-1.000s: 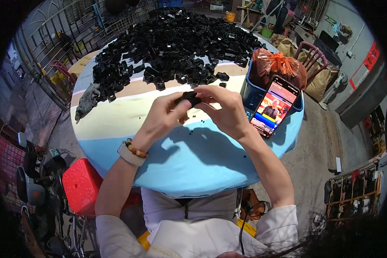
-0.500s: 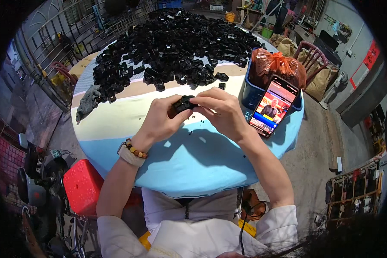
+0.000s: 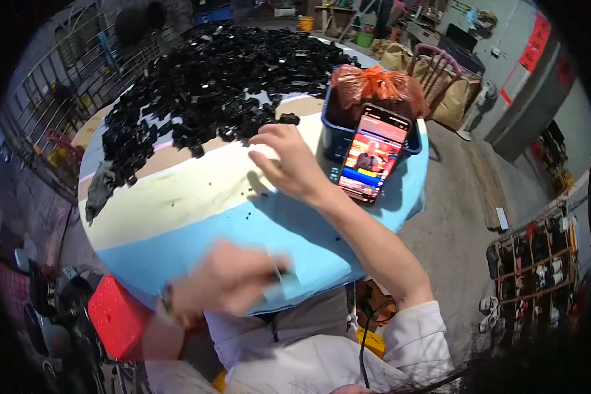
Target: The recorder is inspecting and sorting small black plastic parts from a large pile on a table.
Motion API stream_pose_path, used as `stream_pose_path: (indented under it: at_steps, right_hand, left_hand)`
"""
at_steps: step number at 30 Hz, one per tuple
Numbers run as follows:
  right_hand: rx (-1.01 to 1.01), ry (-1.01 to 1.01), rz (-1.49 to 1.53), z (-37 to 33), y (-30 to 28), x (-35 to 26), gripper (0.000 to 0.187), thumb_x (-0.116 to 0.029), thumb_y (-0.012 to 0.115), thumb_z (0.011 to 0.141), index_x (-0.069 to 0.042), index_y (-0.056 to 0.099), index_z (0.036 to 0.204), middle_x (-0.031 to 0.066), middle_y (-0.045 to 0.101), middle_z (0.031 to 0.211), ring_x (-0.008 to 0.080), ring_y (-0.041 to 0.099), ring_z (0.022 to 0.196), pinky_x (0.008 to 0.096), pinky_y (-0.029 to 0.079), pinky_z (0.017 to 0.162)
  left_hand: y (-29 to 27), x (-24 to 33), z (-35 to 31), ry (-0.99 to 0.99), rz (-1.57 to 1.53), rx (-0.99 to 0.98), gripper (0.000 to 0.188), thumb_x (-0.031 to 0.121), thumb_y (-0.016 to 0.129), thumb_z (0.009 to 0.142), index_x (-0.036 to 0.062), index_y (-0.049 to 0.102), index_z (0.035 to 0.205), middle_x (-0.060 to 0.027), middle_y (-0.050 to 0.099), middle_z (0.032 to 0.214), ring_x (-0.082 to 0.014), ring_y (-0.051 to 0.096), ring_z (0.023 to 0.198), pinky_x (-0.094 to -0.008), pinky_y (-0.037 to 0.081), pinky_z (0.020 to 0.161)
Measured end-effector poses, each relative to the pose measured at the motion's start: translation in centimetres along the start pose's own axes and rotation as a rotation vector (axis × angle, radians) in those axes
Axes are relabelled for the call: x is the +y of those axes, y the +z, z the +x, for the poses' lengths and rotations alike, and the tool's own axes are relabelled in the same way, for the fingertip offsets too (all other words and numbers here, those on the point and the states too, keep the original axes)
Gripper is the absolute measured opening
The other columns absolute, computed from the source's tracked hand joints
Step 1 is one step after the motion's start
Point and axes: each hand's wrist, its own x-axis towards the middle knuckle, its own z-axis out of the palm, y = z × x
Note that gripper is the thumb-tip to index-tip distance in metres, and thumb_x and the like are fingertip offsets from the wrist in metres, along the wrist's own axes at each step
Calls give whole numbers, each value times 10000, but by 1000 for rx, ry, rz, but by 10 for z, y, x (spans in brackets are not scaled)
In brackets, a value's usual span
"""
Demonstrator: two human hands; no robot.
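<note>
My left hand (image 3: 226,279) is smeared by motion low over the table's near edge. A small dark blur at its fingertips looks like the black plastic part (image 3: 281,264); its shape cannot be made out. Higher up, over the pale yellow stripe, my right hand (image 3: 289,161) has thumb and fingers apart with nothing between them. Its fingertips are close to the near edge of a big heap of black plastic parts (image 3: 210,85), which spreads over the far half of the table.
A striped cloth covers the round table (image 3: 171,230), with tiny black bits scattered on it. At right a phone (image 3: 374,154) leans on a blue bin (image 3: 333,128) holding a red plastic bag (image 3: 377,88). A grey cloth (image 3: 100,190) lies at left. A red stool (image 3: 117,315) stands below.
My hands have parted from around the black plastic part. The left swept down toward me; the right opened and moved toward the heap. The whole view has shifted with my head.
</note>
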Motion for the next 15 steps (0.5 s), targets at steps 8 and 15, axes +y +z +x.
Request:
stream_pose_path:
  at_steps: [8,15]
  right_hand:
    - [-71,86,-553,3,32,16,279,-225,615,886,-16,621,1071,311,462,1303,455,439,1195,493,412,973]
    - [-200,15,-275,10,21,39,99,-42,616,773,-12,671,850,191,651,888,363,612,864,429,499,785]
  left_hand:
    - [192,-28,-104,-100,-63,-523,677,70,578,774,55,380,1421,-124,530,1022,-237,602,658,-354,501,560]
    - [335,-191,-238,-526,-22,-322,444,160,466,938,68,463,1372,-176,577,1236,-288,606,965,-372,472,902]
